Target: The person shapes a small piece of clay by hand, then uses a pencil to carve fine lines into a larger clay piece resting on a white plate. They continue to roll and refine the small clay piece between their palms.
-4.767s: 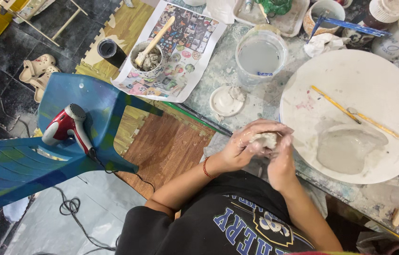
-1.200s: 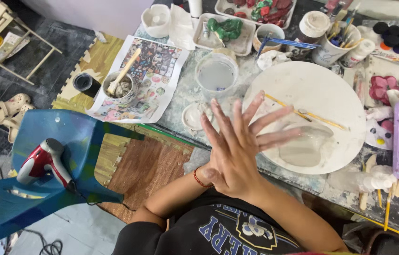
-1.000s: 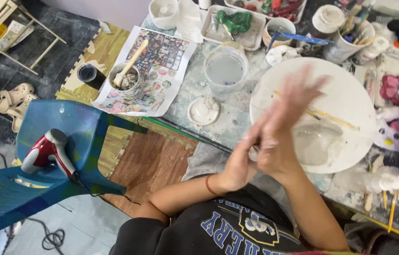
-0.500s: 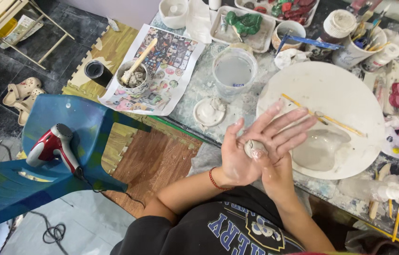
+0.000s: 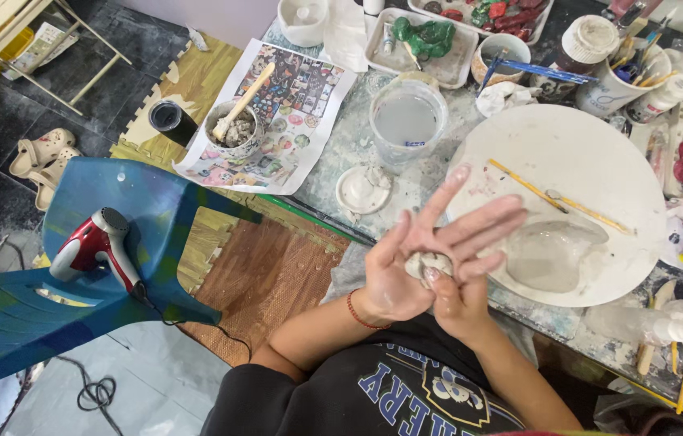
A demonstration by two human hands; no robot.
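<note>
Pale clay lump (image 5: 428,264), soft and rounded, rests in my open left hand (image 5: 414,266); my right hand (image 5: 456,299) pinches it, just beside the round white board (image 5: 592,153).

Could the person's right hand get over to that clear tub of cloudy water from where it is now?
Probably yes. The right hand is pressing a lump of clay in the open left hand. The tub of cloudy water stands just beyond on the table, and only a small white dish lies between.

The person is wearing a black short-sleeved shirt (image 5: 406,396) with blue, white-edged block lettering across the chest, and a thin red bracelet (image 5: 355,311) circling the left wrist.
</note>
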